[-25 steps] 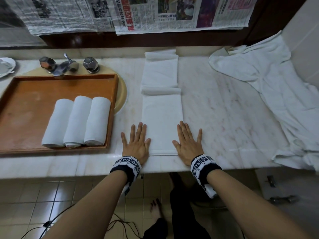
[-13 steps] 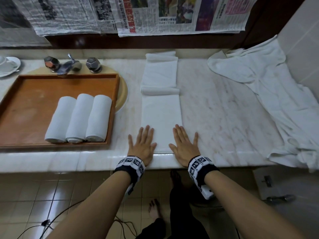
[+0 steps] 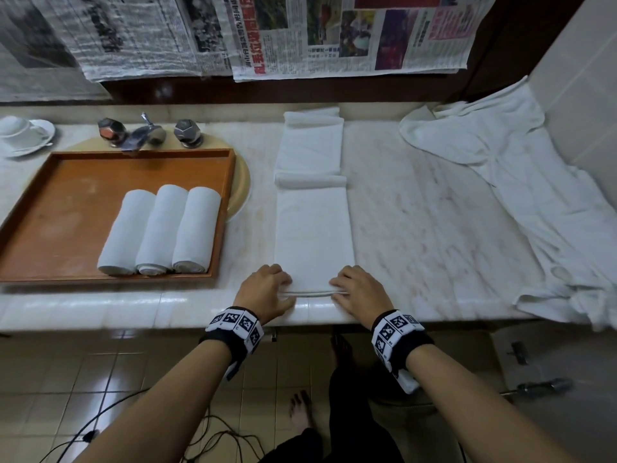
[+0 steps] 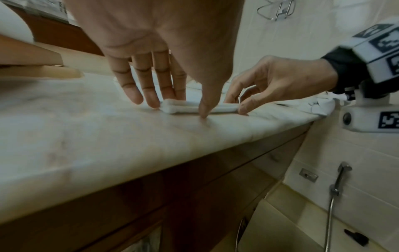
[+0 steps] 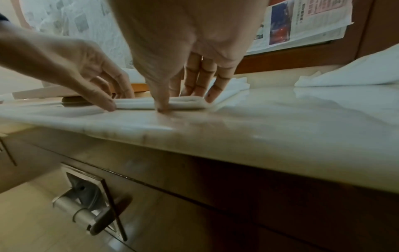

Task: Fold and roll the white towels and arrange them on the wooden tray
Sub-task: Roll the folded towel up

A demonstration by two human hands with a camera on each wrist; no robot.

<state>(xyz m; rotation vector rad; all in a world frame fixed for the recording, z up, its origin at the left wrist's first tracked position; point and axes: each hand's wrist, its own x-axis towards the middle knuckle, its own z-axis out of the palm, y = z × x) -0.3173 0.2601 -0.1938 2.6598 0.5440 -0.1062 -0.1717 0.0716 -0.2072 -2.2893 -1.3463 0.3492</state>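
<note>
A long folded white towel (image 3: 314,228) lies as a strip on the marble counter, with a fold ridge halfway along. My left hand (image 3: 267,289) and right hand (image 3: 359,289) pinch its near end at the two corners, fingers curled on top and thumbs in front. The left wrist view shows that end (image 4: 190,106) lifted into a small lip between my left hand (image 4: 179,95) and right hand (image 4: 270,85). The same lip (image 5: 179,102) shows in the right wrist view. Three rolled towels (image 3: 160,228) lie side by side in the wooden tray (image 3: 60,212) at the left.
A loose white towel (image 3: 521,195) sprawls over the counter's right end and hangs off its edge. Behind the tray stand a faucet (image 3: 143,132) and a cup on a saucer (image 3: 23,135). Newspaper (image 3: 334,35) covers the wall. The tray sits over a round basin (image 3: 242,182).
Both hands lay flat beside and on the towel's near end before. Now their fingers have curled in and taken hold of that end, lifting it slightly.
</note>
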